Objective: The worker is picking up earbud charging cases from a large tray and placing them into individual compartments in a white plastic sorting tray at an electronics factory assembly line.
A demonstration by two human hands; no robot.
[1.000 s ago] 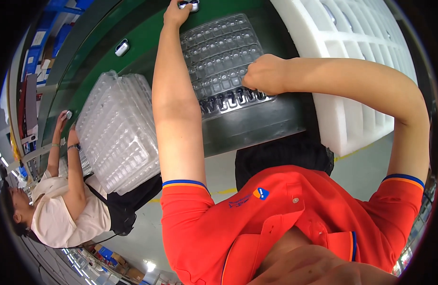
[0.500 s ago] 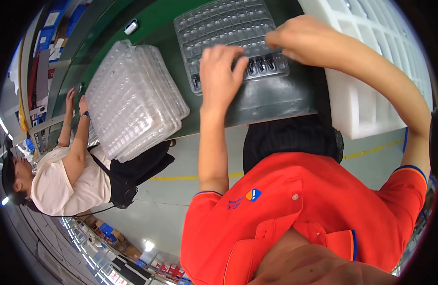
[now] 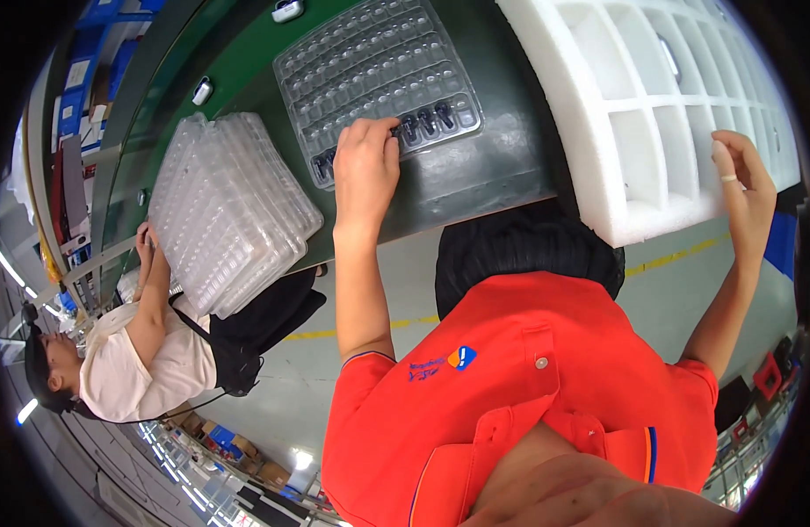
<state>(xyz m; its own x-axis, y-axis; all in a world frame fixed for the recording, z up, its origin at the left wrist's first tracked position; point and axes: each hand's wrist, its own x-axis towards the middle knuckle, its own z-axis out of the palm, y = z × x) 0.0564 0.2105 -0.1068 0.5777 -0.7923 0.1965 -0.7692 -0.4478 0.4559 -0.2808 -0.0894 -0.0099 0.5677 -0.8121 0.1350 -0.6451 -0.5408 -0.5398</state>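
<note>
A clear plastic blister tray [image 3: 370, 66] with rows of moulded pockets lies on the dark green bench top. Several small black parts [image 3: 427, 121] sit in its nearest row. My left hand [image 3: 367, 171] rests over the middle of that row, thumb and index finger drawn together at a pocket; whatever is between them is hidden. Out to the right, my right hand [image 3: 746, 180] hovers at the white foam box [image 3: 638, 171], its fingers loosely bent with a gap between them and nothing visible in them. A ring shows on one of its fingers.
Left of the tray stands a leaning stack of clear blister trays [image 3: 234, 211]. Small white objects [image 3: 202, 90] lie on the green surface beyond. A co-worker in a pale top [image 3: 150, 369] stands at the far left. Dividers split the foam box into compartments, one holding a dark-edged piece.
My right hand has left the tray's nearest row and swung right to the foam box. My left hand stays at that row, fingertips closer together. The whole view has shifted.
</note>
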